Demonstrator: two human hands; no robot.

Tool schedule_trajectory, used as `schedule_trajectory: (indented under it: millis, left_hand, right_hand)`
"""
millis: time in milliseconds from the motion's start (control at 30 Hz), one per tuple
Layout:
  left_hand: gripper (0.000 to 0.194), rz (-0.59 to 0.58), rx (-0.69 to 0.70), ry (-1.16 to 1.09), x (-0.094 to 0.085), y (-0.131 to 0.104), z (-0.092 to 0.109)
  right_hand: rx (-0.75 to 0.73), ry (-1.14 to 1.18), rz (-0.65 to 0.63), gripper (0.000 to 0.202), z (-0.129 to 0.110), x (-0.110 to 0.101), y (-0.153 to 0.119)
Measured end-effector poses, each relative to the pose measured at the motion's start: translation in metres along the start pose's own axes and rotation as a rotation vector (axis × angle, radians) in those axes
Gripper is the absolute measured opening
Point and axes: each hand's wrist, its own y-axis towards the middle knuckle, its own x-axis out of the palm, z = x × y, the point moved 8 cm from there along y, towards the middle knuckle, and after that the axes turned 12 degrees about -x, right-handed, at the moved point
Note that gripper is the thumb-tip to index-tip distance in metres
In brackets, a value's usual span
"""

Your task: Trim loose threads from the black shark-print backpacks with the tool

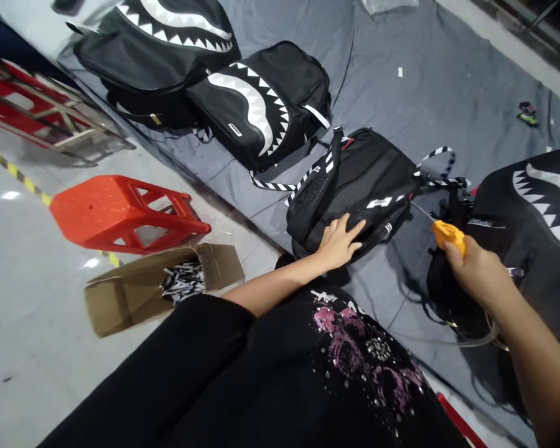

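Observation:
A black backpack (368, 168) with black-and-white striped straps lies on the grey cloth in front of me. My left hand (340, 244) rests on its near side, fingers spread, holding nothing. In my right hand (476, 267) is an orange-handled tool (449, 236) with a thin metal shaft. The shaft's tip is at the right end of the backpack, near a striped strap. My right fingers are wrapped around the handle. A thin clear tube runs below my right hand.
Black backpacks with shark-mouth prints lie at the upper left (261, 106) and at the right (532, 224). On the floor to the left are a red stool (98, 208) and a cardboard box (116, 302) holding striped scraps. Grey cloth (401, 106) covers the work surface.

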Motion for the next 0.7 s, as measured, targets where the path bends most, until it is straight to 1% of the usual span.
schedule_trajectory:
  millis: [33, 67, 100, 133, 167, 200, 233, 267, 300, 333, 367, 433, 533, 600, 700]
  left_hand:
    - [0.053, -0.003, 0.019, 0.006, -0.004, -0.002, 0.000]
    - [0.052, 0.035, 0.019, -0.034, -0.015, -0.001, -0.004]
    - [0.050, 0.114, -0.010, -0.116, -0.032, 0.001, -0.014]
    - [0.048, 0.210, -0.080, -0.236, -0.051, 0.004, -0.031]
    - [0.046, 0.278, -0.199, -0.397, -0.068, 0.009, -0.054]
    - [0.043, 0.289, -0.354, -0.577, -0.078, 0.015, -0.080]
    - [0.039, 0.243, -0.523, -0.748, -0.080, 0.021, -0.105]
    - [0.036, 0.158, -0.676, -0.886, -0.077, 0.027, -0.125]
    - [0.034, 0.052, -0.794, -0.985, -0.072, 0.033, -0.138]
    - [0.034, -0.057, -0.866, -1.049, -0.067, 0.040, -0.146]
    - [0.035, -0.151, -0.895, -1.085, -0.064, 0.047, -0.149]
    - [0.033, -0.295, -0.908, -1.136, -0.056, 0.058, -0.149]
    - [0.032, -0.438, -0.895, -1.216, -0.042, 0.068, -0.141]
    - [0.037, -0.535, -0.870, -1.326, -0.032, 0.071, -0.131]
    - [0.045, -0.701, -0.821, -1.483, -0.022, 0.073, -0.115]
  right_hand:
    - [0.003, -0.004, -0.012, 0.054, -0.001, 0.006, -0.008]
    - [-0.016, 0.026, -0.044, 0.052, -0.005, 0.017, -0.017]
    - [-0.036, 0.078, -0.077, 0.050, -0.010, 0.031, -0.027]
    - [-0.037, 0.135, -0.101, 0.048, -0.016, 0.046, -0.039]
    - [-0.024, 0.193, -0.114, 0.047, -0.022, 0.062, -0.051]
    - [-0.007, 0.249, -0.113, 0.045, -0.030, 0.078, -0.061]
    - [-0.008, 0.305, -0.103, 0.043, -0.040, 0.092, -0.069]
    - [-0.023, 0.360, -0.087, 0.040, -0.052, 0.104, -0.074]
    - [-0.036, 0.411, -0.075, 0.036, -0.066, 0.115, -0.075]
    - [-0.039, 0.454, -0.071, 0.034, -0.080, 0.125, -0.073]
    - [-0.027, 0.483, -0.072, 0.034, -0.094, 0.133, -0.069]
    - [0.020, 0.510, -0.103, 0.040, -0.121, 0.144, -0.054]
    - [0.061, 0.503, -0.153, 0.048, -0.158, 0.148, -0.031]
    - [0.091, 0.482, -0.164, 0.049, -0.174, 0.147, -0.023]
    - [0.125, 0.442, -0.158, 0.048, -0.180, 0.146, -0.028]
